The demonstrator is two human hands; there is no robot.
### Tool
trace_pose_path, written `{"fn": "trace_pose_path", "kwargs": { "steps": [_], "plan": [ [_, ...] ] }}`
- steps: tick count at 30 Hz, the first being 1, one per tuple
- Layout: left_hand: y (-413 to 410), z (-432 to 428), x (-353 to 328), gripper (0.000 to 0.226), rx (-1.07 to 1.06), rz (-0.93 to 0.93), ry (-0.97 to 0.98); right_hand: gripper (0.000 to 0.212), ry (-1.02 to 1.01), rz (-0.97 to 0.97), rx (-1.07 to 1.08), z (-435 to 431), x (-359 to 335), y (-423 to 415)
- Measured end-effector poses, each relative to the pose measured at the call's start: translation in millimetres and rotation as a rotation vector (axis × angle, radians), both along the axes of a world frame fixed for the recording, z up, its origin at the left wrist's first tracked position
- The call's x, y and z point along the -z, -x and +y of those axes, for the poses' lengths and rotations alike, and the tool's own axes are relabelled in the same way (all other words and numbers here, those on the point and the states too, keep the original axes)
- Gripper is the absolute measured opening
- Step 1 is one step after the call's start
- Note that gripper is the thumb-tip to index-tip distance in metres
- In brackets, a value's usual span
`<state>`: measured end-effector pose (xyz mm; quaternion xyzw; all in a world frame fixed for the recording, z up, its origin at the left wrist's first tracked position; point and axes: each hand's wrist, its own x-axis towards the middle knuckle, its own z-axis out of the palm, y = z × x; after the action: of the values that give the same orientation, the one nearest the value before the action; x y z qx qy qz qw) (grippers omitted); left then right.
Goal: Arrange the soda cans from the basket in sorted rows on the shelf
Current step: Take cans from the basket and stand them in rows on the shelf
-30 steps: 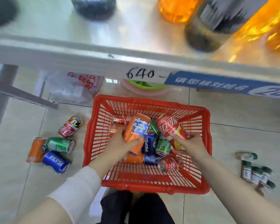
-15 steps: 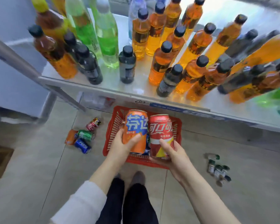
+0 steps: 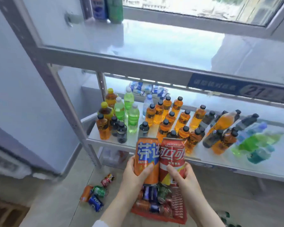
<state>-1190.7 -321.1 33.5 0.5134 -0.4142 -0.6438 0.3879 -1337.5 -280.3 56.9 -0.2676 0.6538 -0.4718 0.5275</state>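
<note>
Gripping one can apiece, a person stands before the shelving [image 3: 44, 66]: the left hand [image 3: 134, 175] curls round an orange can [image 3: 147, 158], the right hand [image 3: 186, 176] round a red can [image 3: 171, 158], both upright, labels readable, touching side by side above the red basket [image 3: 179, 203] where more cans [image 3: 154, 194] lie jumbled. Bottles [image 3: 167, 128] crowd the lower shelf [image 3: 203, 155], so the upper shelf [image 3: 154, 46] looks the likelier home for sorted rows. A few loose cans [image 3: 95, 194] lie on the floor [image 3: 61, 203] nearby

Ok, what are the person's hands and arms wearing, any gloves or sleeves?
No gloves, rings or watch show on the left hand or the right hand. A white sleeve edge shows low on the left arm; the right forearm is uncovered as far as visible.
</note>
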Motion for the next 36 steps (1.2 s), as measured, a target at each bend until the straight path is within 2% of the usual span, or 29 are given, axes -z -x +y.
{"fn": "trace_pose_path", "kwargs": {
  "steps": [4,7,10,12,16,21,28,32,36],
  "plan": [
    [-25.3,-3.6,-56.1,0.052,0.012,0.021,0.129,0.06,0.109,0.003,-0.031,-3.8,-53.6,-25.4],
    [-42.9,-6.2,-89.3,0.061,-0.011,-0.026,0.212,0.048,0.175,0.023,-0.05,-5.6,-84.8,-41.7],
    [-59.5,-7.8,-116.9,0.069,-0.012,-0.015,0.274,0.051,0.251,0.046,-0.084,-6.9,-110.9,-57.2],
    [-67.9,-8.9,-135.3,0.062,-0.012,-0.024,0.325,0.057,0.3,0.053,-0.111,-7.6,-127.6,-66.0],
    [-74.0,-17.5,-163.6,0.03,0.001,0.014,0.4,0.058,0.392,0.07,-0.125,-16.7,-154.5,-70.7],
    [-69.1,-45.9,-189.1,0.022,0.002,0.079,0.454,0.062,0.463,0.113,-0.138,-39.3,-189.8,-64.4],
    [-37.8,-118.0,-232.0,0.026,0.017,0.125,0.56,0.045,0.556,0.173,-0.139,-107.3,-233.1,-25.6],
    [-20.5,-161.2,-250.4,0.031,0.011,0.105,0.59,0.062,0.576,0.19,-0.164,-148.3,-249.7,-5.4],
    [-13.5,-200.8,-259.6,0.043,0.022,0.009,0.658,0.056,0.588,0.222,-0.185,-190.4,-254.2,12.0]
  ]
}}
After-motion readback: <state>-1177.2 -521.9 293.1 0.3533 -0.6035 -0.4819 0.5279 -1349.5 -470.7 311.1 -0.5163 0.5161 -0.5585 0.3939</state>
